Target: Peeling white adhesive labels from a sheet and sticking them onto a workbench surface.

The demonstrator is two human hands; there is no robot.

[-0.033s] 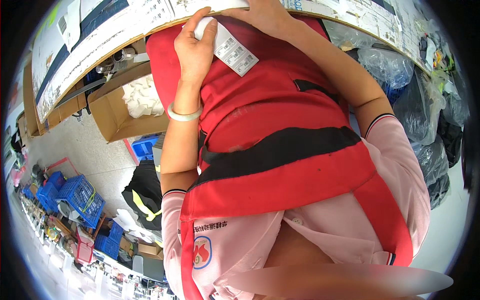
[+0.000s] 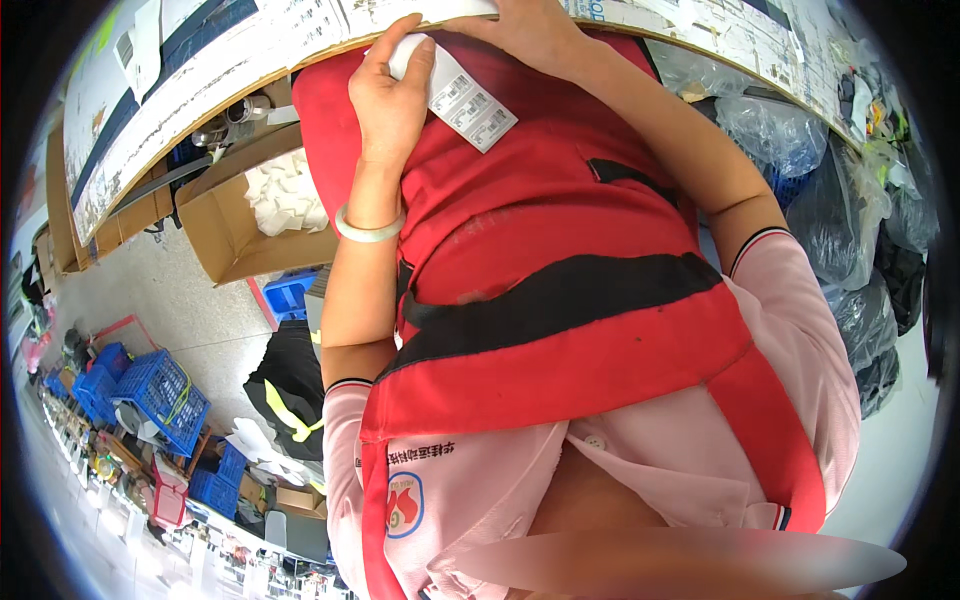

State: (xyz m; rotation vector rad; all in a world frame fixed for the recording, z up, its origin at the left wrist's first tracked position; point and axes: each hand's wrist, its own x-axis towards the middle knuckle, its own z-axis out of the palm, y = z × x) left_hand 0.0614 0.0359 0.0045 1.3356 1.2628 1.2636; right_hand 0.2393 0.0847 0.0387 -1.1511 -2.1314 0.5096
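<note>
Between the thumb and fingers of my left hand (image 2: pixel 393 95) is a strip of white labels (image 2: pixel 472 112). Its printed end hangs down over my red apron (image 2: pixel 540 190), and its upper part curls under my thumb. My right hand (image 2: pixel 535 32) rests at the edge of the worktable (image 2: pixel 230 62), to the right of the left one. One of its digits stretches left along the edge, beside a white paper piece (image 2: pixel 455 9). The other fingers of that hand run out of the picture at the top, so their grip is hidden.
Below the table on the left stands an open cardboard box (image 2: pixel 225 255) with crumpled white material (image 2: pixel 285 195). Plastic bags (image 2: pixel 770 135) crowd the right side under the table. Blue crates (image 2: pixel 165 400) and a black garment (image 2: pixel 290 375) lie farther off at left.
</note>
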